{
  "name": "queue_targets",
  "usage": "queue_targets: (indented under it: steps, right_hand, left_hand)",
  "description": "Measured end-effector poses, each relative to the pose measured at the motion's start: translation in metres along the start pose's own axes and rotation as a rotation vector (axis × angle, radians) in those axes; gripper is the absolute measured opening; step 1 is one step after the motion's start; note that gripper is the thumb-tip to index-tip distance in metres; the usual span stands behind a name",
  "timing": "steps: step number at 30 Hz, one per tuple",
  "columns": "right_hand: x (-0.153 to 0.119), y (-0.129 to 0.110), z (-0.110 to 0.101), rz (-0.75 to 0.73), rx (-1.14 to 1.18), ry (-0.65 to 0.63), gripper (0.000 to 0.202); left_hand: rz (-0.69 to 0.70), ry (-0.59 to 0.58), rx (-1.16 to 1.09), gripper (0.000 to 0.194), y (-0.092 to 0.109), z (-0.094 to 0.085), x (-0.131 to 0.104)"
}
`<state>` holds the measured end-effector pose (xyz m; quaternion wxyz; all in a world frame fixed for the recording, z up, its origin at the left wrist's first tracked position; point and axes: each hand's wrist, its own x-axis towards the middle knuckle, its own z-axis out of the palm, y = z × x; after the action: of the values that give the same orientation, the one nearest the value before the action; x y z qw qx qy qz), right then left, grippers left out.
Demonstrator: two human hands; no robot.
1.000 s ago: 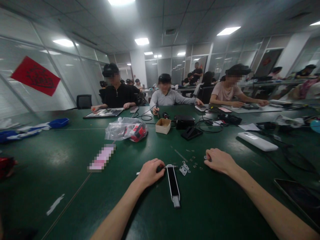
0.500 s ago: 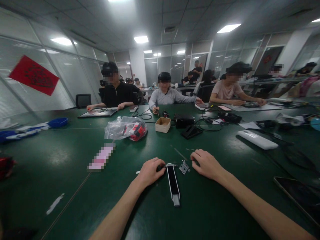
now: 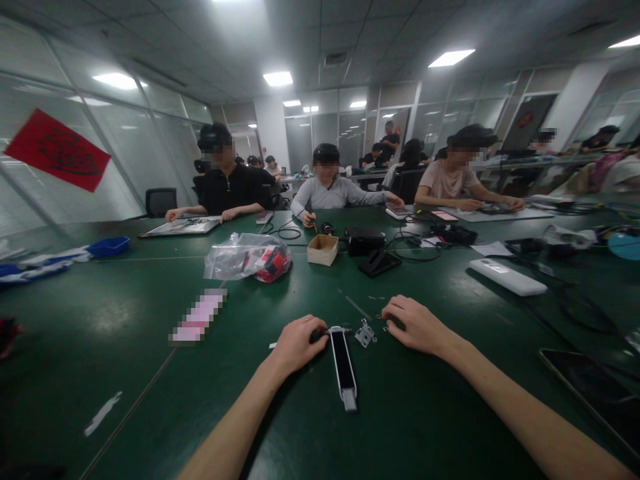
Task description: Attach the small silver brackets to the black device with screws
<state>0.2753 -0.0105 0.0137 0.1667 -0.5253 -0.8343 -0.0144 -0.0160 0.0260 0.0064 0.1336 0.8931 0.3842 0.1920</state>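
"Where's the long black-and-white piece (image 3: 343,362)?"

"Flat on the green table (image 3: 400,427), between the left hand (image 3: 300,343) and the right hand (image 3: 417,325), its far end just beside the left fingertips."

"Is the left gripping anything?"

"Its fingers curl towards the thumb around something dark, but that spot is so shadowed I can't tell whether they clamp it."

"And the right?"

"Thumb and forefinger stand apart, low over the tabletop, with small rings (image 3: 385,329) right by their tips."

"Anything between the hands besides the piece?"

"A grey bracket (image 3: 365,335), near the piece's far end, touching neither hand."

"And farther off?"

"An open box (image 3: 324,256), with a clear plastic bag (image 3: 227,260) to its left."
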Motion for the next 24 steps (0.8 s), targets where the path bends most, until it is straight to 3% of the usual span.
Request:
queue_targets:
  steps: [9,14,24]
  right_hand:
    - [-0.002,0.008,-0.009,0.104,0.009,-0.115,0.021]
    - [0.0,0.008,-0.006,0.085,0.015,-0.169,0.022]
    - [0.005,0.0,0.002,0.103,-0.131,-0.161,0.019]
  left_hand:
    - [0.001,0.012,-0.013,0.017,-0.002,0.0,0.0]
    - [-0.002,0.015,0.006,0.018,-0.001,0.001,0.001]
    - [-0.008,0.036,-0.011,0.019,-0.001,0.001,-0.001]
